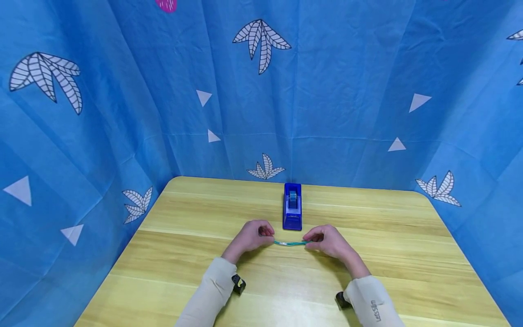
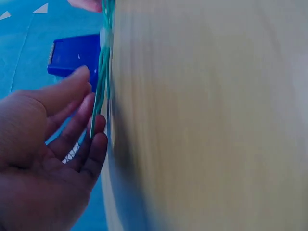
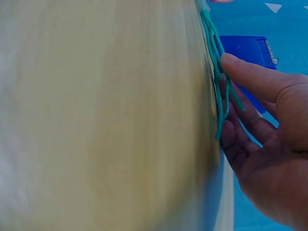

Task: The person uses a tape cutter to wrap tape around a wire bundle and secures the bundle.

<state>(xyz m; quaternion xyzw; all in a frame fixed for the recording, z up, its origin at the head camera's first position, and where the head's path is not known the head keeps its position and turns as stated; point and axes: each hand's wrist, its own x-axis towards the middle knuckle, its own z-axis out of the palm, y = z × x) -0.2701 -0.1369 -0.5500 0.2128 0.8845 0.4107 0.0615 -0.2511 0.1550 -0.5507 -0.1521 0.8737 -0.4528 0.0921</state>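
Observation:
A bundle of thin green cords (image 1: 296,244) spans the gap between the two hands, low over the table. A shiny, clear band (image 1: 283,244) wraps it left of its middle. My left hand (image 1: 253,236) holds the left end at its fingertips; in the left wrist view the strands (image 2: 101,79) run down to the curled fingers. At the other end, my right hand (image 1: 328,240) pinches the bundle, its thumb against the strands (image 3: 216,72) and loose ends splaying past it. Just beyond the hands stands a blue tape dispenser (image 1: 292,220) holding a roll of tape (image 1: 293,196).
The wooden table (image 1: 171,254) has rounded far corners. A blue curtain (image 1: 339,91) with leaf and triangle prints hangs behind it and along both sides. Dark wrist cameras (image 1: 239,284) sit at both light sleeves (image 1: 208,295).

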